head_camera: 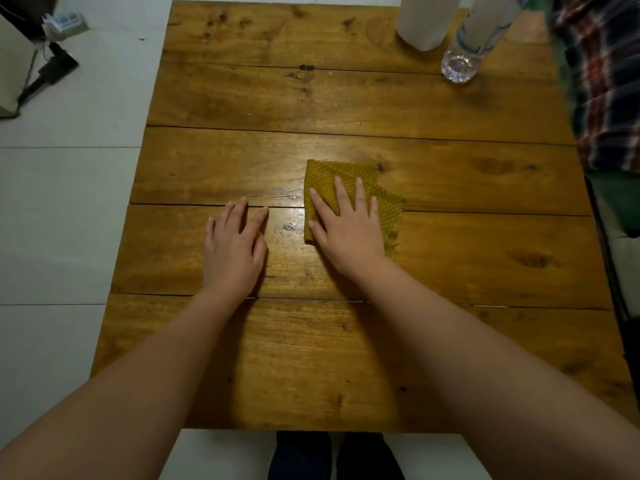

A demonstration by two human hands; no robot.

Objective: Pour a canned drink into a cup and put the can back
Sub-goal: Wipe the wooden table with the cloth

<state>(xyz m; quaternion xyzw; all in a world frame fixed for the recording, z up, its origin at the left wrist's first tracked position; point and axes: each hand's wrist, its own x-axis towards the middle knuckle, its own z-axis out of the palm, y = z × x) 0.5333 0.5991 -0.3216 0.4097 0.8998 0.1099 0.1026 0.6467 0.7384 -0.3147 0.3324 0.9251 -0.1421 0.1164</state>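
No can shows in the head view. A tall white cup-like cylinder (424, 20) stands at the far right of the wooden table (277, 98); its top is cut off by the frame. My right hand (346, 226) lies flat, fingers spread, on a folded yellow-brown cloth (349, 180) near the table's middle. My left hand (233, 251) rests flat on the bare wood to the left of the cloth, fingers apart, holding nothing. A wet sheen shows on the wood between the two hands.
A clear plastic water bottle (464, 60) stands beside the white cylinder at the back right. Plaid fabric (602, 81) lies along the table's right edge. White tiled floor (62, 202) with a dark cable and plug is on the left. My legs show below the near edge.
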